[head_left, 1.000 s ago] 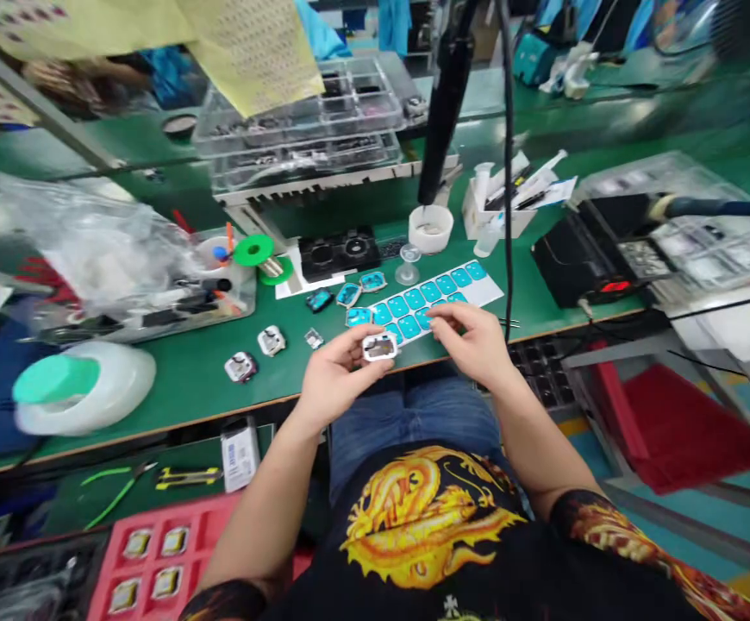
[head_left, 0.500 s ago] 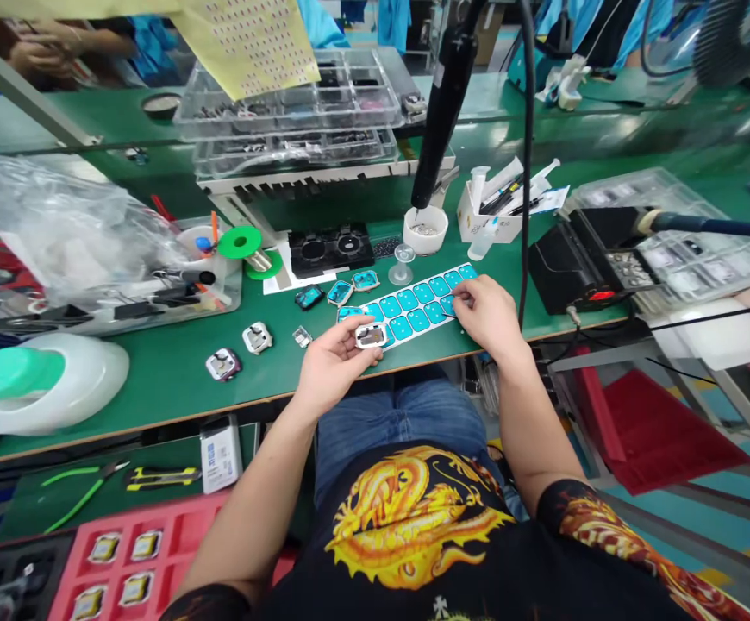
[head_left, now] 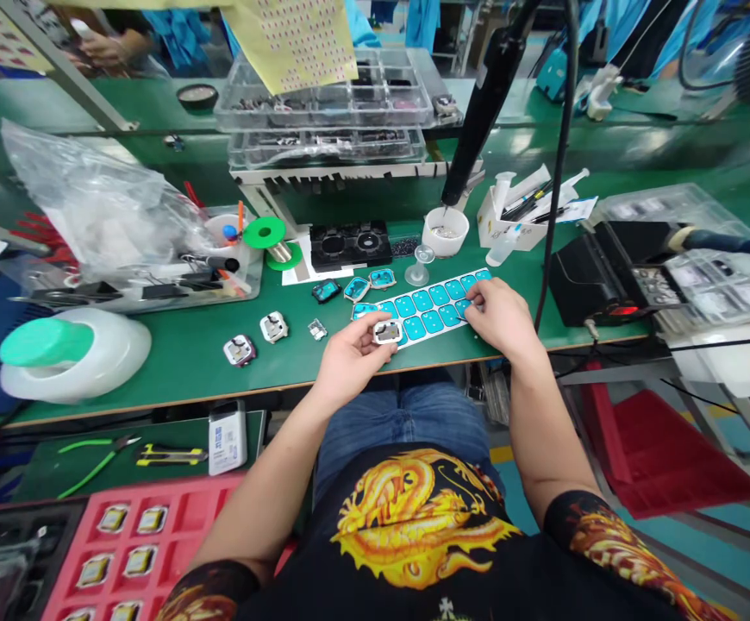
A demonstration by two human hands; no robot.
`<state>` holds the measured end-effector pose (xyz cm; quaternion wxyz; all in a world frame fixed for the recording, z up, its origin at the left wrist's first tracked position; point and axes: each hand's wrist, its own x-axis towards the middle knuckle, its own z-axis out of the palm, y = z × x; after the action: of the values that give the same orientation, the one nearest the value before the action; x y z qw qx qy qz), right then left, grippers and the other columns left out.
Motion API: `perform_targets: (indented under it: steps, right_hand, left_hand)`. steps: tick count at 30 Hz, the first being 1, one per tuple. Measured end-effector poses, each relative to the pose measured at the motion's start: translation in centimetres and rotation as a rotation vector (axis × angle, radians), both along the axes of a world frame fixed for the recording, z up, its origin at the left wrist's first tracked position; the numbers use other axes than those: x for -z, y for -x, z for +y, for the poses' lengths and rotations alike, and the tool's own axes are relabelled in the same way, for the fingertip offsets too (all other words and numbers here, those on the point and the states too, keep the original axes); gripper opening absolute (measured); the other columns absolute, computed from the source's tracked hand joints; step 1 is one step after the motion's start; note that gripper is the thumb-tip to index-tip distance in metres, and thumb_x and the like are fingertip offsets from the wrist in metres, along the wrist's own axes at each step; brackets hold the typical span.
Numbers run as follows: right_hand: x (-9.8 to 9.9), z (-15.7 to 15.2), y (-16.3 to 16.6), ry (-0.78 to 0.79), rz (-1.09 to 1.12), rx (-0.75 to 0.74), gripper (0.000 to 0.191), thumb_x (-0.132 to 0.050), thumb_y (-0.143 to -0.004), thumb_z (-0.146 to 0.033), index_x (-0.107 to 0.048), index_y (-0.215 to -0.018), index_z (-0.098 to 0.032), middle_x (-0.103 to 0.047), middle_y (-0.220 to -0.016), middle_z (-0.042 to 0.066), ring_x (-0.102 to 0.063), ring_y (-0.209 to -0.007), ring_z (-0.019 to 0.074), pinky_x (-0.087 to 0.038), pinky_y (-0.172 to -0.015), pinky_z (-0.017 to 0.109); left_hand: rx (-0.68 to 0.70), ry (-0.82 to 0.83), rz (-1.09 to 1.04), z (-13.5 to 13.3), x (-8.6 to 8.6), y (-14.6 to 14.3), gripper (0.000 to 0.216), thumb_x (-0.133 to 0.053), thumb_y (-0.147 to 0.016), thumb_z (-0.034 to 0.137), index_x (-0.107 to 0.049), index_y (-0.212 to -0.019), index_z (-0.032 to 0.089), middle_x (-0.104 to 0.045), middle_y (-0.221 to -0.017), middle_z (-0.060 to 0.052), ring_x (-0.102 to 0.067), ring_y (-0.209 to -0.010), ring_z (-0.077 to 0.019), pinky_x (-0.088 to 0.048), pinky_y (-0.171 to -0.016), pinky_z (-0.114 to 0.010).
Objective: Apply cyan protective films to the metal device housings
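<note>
My left hand [head_left: 355, 355] is closed around the rim of a silver watch case [head_left: 388, 331], its open inside facing up. The case is just over the near left part of a white sheet of blue stickers [head_left: 438, 296]. My right hand [head_left: 503, 316] is at the sheet's right part, thumb and finger pinched on the edge of a blue sticker [head_left: 461, 309]; the fingertips partly hide it. Left of the sheet lie two more watch cases, one silver [head_left: 274, 327] and one purplish [head_left: 239, 349], and a small metal part [head_left: 317, 329]. Several cases with blue film [head_left: 357, 288] lie behind.
A black fixture [head_left: 350, 247], a white cup [head_left: 445, 233] and a solder spool [head_left: 274, 244] stand behind. A black electric screwdriver [head_left: 488, 112] hangs overhead. Left is a white bottle [head_left: 78, 355]; right, a black screw feeder [head_left: 601, 272]. A red tray [head_left: 187, 526] sits below the bench edge.
The view has turned slightly left, so the scene sits further right in the picture. Both hands keep nearly the same pose and places over the sheet.
</note>
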<state>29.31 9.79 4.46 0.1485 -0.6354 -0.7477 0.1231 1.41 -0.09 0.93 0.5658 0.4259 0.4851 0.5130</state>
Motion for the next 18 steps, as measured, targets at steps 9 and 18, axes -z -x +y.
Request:
perform_targets:
  steps: [9,18]
  right_hand:
    - [-0.16,0.77,-0.09,0.043,-0.061,-0.016,0.016,-0.067,-0.082,-0.020,-0.072,-0.097,-0.022,-0.072,-0.102,0.007,-0.066,-0.090,0.0246,-0.049,-0.084,0.039]
    - [0.32,0.22,-0.56,-0.034,-0.001,-0.054,0.018,-0.066,-0.083,-0.025,-0.068,-0.101,-0.024,-0.070,-0.105,0.007,-0.066,-0.087,0.0239,-0.049,-0.084,0.040]
  left_hand:
    - [0.012,-0.033,0.022,-0.02,0.20,0.07,0.052,-0.089,-0.080,0.024,-0.076,-0.131,0.018,-0.081,-0.097,-0.005,-0.078,-0.081,-0.0164,-0.068,-0.074,-0.028]
    - [0.007,-0.060,0.029,0.09,0.94,-0.20,0.051,-0.086,-0.081,0.022,-0.076,-0.131,0.019,-0.082,-0.100,-0.005,-0.076,-0.078,-0.0146,-0.064,-0.070,-0.024]
